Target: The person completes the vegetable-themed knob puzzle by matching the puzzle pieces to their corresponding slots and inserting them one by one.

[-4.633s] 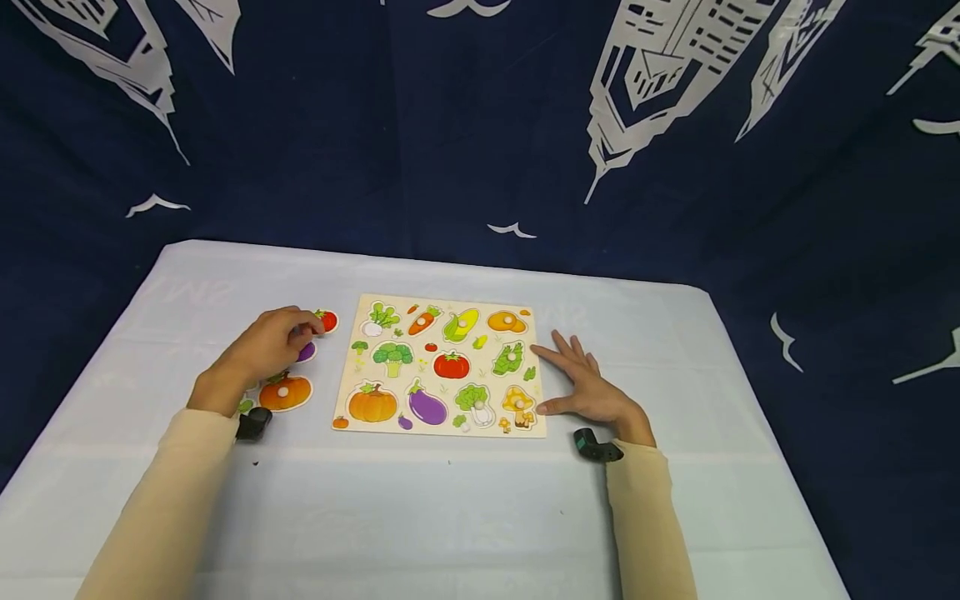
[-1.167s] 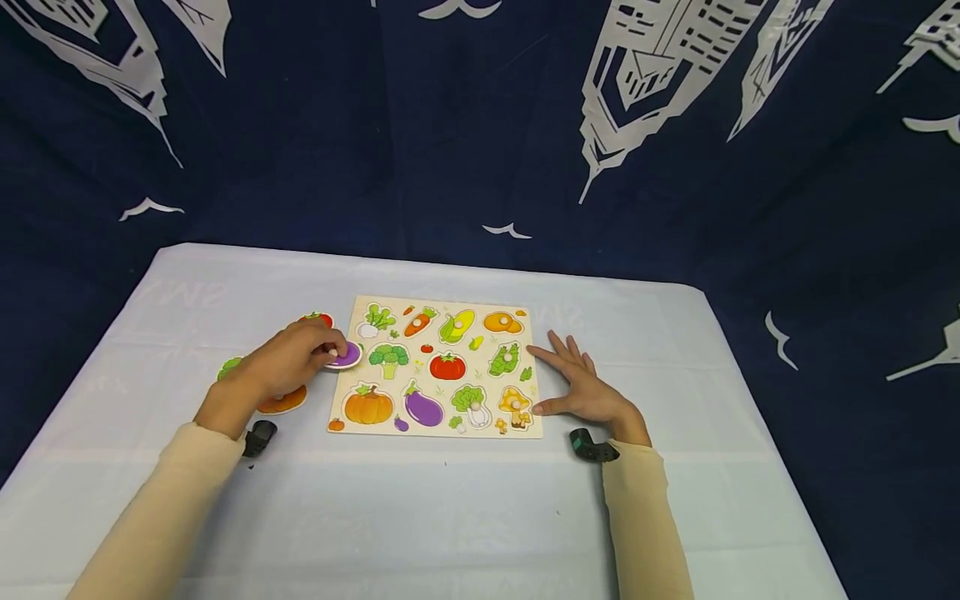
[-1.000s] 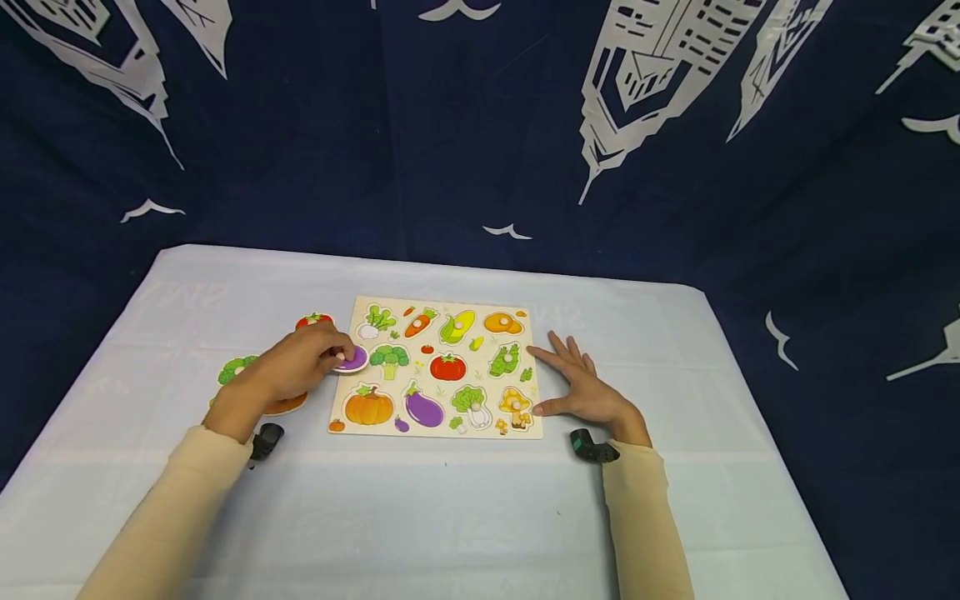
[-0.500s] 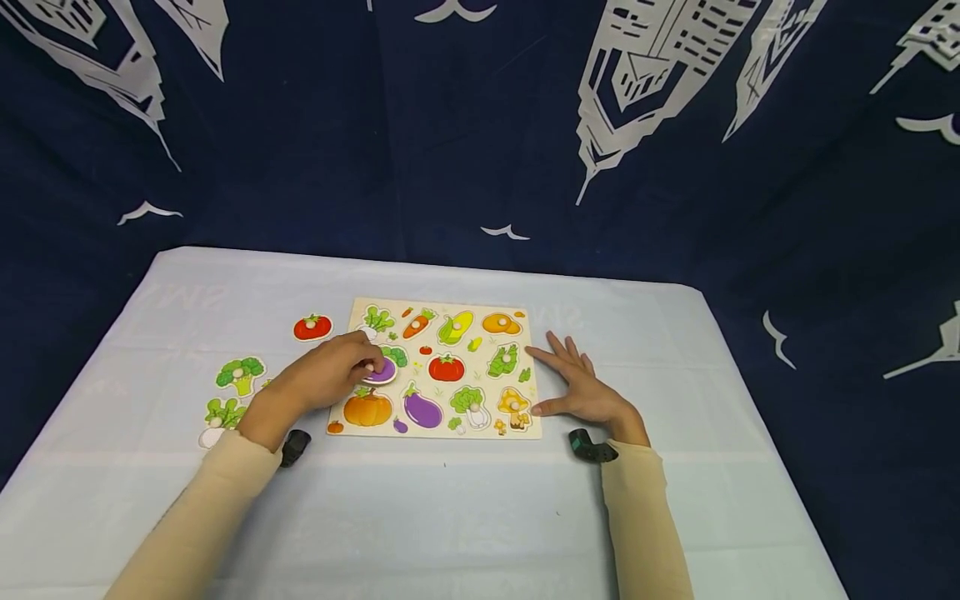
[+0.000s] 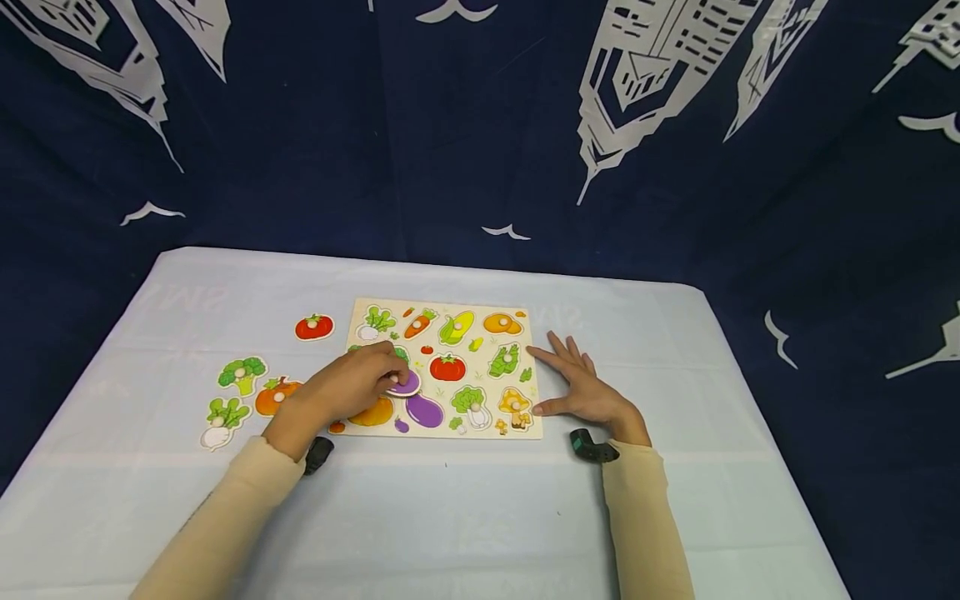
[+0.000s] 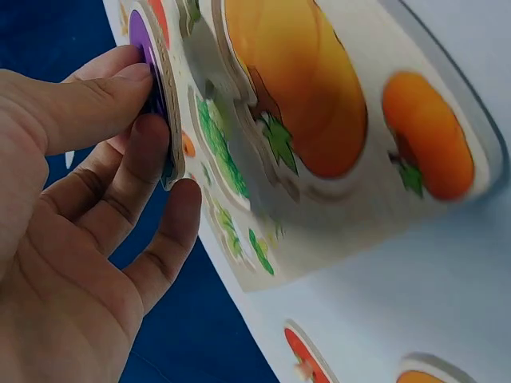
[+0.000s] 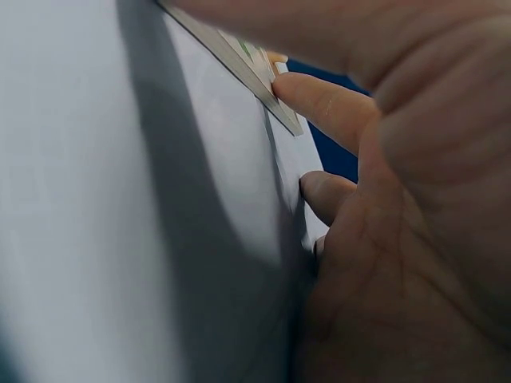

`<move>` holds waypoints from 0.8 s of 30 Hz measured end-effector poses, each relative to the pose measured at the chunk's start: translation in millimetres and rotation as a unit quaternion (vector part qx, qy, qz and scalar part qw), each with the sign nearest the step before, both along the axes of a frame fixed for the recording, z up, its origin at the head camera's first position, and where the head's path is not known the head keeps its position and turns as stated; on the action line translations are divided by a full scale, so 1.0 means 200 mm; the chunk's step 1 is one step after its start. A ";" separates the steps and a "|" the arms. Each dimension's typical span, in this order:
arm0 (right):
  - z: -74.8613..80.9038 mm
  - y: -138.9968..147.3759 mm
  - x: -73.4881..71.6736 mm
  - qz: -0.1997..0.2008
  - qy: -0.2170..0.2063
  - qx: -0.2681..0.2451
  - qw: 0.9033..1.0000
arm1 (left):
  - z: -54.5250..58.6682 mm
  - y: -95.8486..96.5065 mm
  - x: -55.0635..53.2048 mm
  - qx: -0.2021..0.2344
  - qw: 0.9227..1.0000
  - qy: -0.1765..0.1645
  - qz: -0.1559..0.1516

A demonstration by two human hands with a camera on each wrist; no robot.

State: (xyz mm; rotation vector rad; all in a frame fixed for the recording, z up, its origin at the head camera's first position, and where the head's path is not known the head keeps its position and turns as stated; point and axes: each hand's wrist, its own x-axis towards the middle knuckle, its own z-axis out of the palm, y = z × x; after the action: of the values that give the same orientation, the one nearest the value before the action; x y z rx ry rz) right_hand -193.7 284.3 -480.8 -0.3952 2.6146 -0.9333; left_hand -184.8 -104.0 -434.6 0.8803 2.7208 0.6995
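Observation:
A wooden vegetable puzzle board (image 5: 483, 425) lies flat on the white table. Between thumb and fingers my left hand (image 5: 352, 383) pinches a purple eggplant puzzle piece (image 5: 407, 383), held over the board just above the printed eggplant picture. In the left wrist view the eggplant piece (image 6: 158, 88) is edge-on, apart from the board's surface. My right hand (image 5: 588, 392) is spread at the board's right side, with index finger and thumb touching its edge; the right wrist view shows a finger (image 7: 319, 104) against that edge.
Left of the board lie loose pieces: a tomato (image 5: 313, 327), a broccoli (image 5: 242, 375), a pumpkin (image 5: 273, 397) and a radish (image 5: 223, 422). Carrot (image 5: 420, 323) and corn (image 5: 456, 327) pieces sit in the board's top row. A dark blue patterned cloth (image 5: 450, 150) hangs behind the table.
My left hand released the tomato, took the eggplant piece from the table's left side and carried it right, over the board. The right hand stays at the board's edge.

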 end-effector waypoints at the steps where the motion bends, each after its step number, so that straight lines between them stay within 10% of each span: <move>1: 0.00 0.00 0.00 0.000 0.000 0.000 1.000 | 0.00 0.01 0.00 0.001 1.000 0.001 -0.001; 24: 0.00 0.00 0.00 -0.003 0.006 0.001 1.000 | -0.05 0.15 0.08 0.002 0.998 0.032 -0.059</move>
State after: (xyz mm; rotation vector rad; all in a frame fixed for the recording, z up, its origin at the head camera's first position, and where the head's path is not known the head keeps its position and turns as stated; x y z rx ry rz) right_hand -192.9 284.9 -481.2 -0.3943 2.6298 -0.9322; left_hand -168.8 -74.9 -444.2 1.0714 2.6967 0.6629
